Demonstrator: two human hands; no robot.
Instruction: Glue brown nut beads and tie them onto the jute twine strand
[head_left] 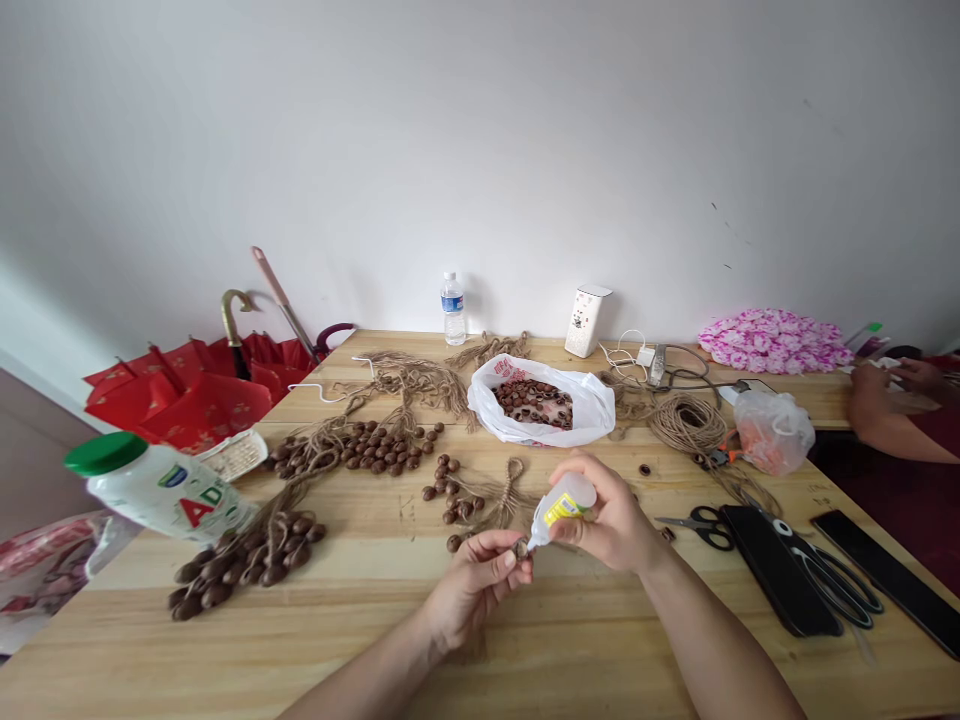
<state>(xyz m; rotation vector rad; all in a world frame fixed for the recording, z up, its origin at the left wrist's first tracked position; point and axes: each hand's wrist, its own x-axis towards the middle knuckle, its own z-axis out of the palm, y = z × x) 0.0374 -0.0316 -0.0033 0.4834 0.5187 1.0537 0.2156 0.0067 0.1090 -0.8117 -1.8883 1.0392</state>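
Observation:
My left hand (480, 578) pinches a small brown bead (520, 548) between thumb and fingers above the wooden table (375, 620). My right hand (611, 515) is closed round a small white glue bottle (564, 505) with a yellow label, tilted so its nozzle touches the bead. Just beyond my hands lies a jute cord piece with loose brown beads (454, 495) around it.
Bead-and-jute bundles (247, 555) lie at left beside a lying green-capped bottle (161, 488). A white bag of beads (540, 400), a twine coil (686, 422), scissors (701, 525), a dark phone (780, 570) and a water bottle (452, 308) sit around. Another person's hands (885, 395) work at far right.

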